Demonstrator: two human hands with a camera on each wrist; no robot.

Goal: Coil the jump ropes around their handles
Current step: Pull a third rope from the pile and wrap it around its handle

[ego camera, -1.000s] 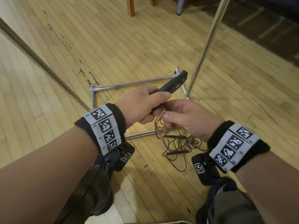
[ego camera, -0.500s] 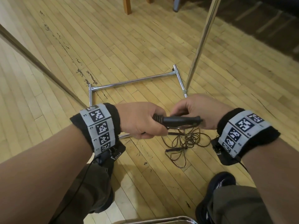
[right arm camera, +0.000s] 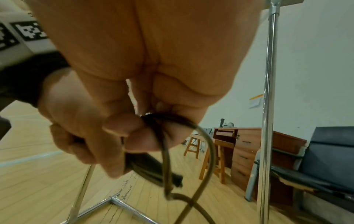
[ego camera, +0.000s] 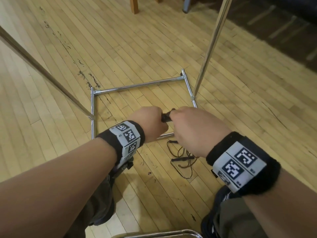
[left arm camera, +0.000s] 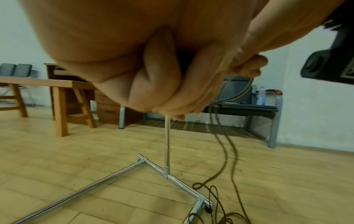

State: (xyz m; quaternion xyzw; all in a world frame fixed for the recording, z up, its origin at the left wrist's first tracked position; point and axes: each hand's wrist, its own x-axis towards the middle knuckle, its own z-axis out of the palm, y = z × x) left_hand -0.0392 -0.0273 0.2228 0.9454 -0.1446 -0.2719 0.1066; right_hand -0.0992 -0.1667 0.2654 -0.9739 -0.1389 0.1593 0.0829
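Observation:
My left hand (ego camera: 151, 124) grips a pair of black jump rope handles (ego camera: 165, 117); only a short piece shows between my two hands in the head view. In the right wrist view the handles (right arm camera: 149, 171) stick out below the left hand's fingers (right arm camera: 76, 144). My right hand (ego camera: 188, 129) pinches the thin brown rope (right arm camera: 206, 151) close to the handles, and a loop hangs from the pinch. The rope (left arm camera: 228, 144) drops to the floor into a loose tangle (ego camera: 185, 155). Another black handle (ego camera: 181, 158) lies in that tangle.
A chrome rack base (ego camera: 137, 85) lies on the wooden floor under my hands, with an upright pole (ego camera: 211, 47) at its right side and a slanted bar (ego camera: 42, 71) at the left. A wooden bench (left arm camera: 61, 94), desk (right arm camera: 249, 144) and black seat (right arm camera: 316, 159) stand farther off.
The handles swung from pointing up-right to level and now lie mostly hidden between my hands. My right hand came up from under them and closed in against the left hand with the rope.

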